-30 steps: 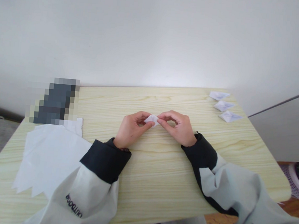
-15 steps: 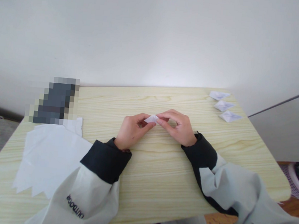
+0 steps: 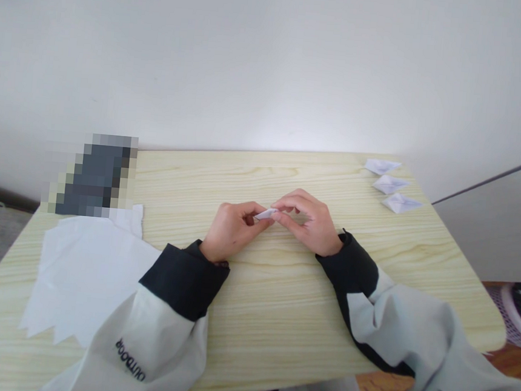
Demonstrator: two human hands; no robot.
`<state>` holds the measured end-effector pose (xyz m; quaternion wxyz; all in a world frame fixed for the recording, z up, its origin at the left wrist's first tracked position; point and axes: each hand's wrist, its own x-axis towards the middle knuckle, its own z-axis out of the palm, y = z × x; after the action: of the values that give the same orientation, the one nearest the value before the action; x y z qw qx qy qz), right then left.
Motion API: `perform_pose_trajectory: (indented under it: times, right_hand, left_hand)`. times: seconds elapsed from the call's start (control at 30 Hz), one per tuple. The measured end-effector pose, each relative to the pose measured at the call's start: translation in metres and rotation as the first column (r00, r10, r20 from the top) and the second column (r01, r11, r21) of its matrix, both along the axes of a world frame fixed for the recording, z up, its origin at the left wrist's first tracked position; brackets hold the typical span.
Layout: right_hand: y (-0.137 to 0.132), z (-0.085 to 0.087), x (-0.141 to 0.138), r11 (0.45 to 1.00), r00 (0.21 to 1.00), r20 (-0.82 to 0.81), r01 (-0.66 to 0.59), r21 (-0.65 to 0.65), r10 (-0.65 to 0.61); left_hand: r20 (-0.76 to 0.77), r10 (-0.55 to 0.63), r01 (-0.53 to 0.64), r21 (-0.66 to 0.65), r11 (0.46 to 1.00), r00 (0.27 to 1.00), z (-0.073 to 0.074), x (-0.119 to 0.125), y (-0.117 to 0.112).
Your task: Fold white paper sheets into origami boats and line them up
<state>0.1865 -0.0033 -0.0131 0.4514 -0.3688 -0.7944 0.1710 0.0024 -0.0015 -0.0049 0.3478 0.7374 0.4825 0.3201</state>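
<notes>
My left hand (image 3: pixel 232 229) and my right hand (image 3: pixel 310 221) meet over the middle of the pale wooden table (image 3: pixel 278 306). Both pinch a small folded piece of white paper (image 3: pixel 266 213) between fingertips and thumbs. The paper shows as a thin flattened sliver, most of it hidden by my fingers. Both hands rest just above the tabletop, fingers curled.
A stack of white paper sheets (image 3: pixel 85 271) lies at the left. Behind it sits a dark, blurred-out object (image 3: pixel 93 175). Three small folded paper shapes (image 3: pixel 391 184) lie in a row at the far right corner. A white wall stands close behind the table.
The folded paper has been pressed flatter between my fingers, from a small open triangle to a narrow strip. My left fingers have closed in more tightly.
</notes>
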Motion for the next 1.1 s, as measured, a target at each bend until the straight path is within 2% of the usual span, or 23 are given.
perform_pose_trajectory:
  times: [0.23,0.5,0.7,0.83,0.93,1.1]
  right_hand:
    - [-0.0017,0.0004,-0.0035,1.000,1.000,-0.010,0.020,0.013,-0.020]
    - [0.0002,0.0002,-0.0025,0.998,0.998,-0.055,0.001,-0.057,-0.005]
    - [-0.0010,0.0009,-0.0024,0.998,0.999,-0.038,0.032,-0.055,-0.035]
    - [-0.0014,0.0008,-0.0021,0.998,0.998,-0.009,0.062,-0.024,-0.063]
    - [-0.0003,-0.0004,-0.0018,0.998,0.998,0.000,0.067,-0.018,-0.067]
    - [0.0010,-0.0018,-0.0022,0.997,0.998,0.003,0.068,-0.033,-0.068]
  left_hand:
    - [-0.090,-0.034,0.040,0.069,0.997,0.995,0.0001,0.0004,0.0002]
    - [-0.067,-0.017,0.021,0.058,0.998,0.998,0.0005,0.0002,0.0002]
    - [-0.043,0.013,-0.011,0.058,0.998,0.999,0.0004,0.0009,-0.0006]
    - [-0.077,-0.009,0.020,0.143,0.989,0.997,-0.0013,0.0011,0.0006]
    - [-0.037,0.031,-0.023,0.202,0.979,0.999,-0.0027,0.0011,0.0014]
    - [0.061,0.046,-0.057,0.195,0.979,0.997,-0.0020,0.0015,0.0013]
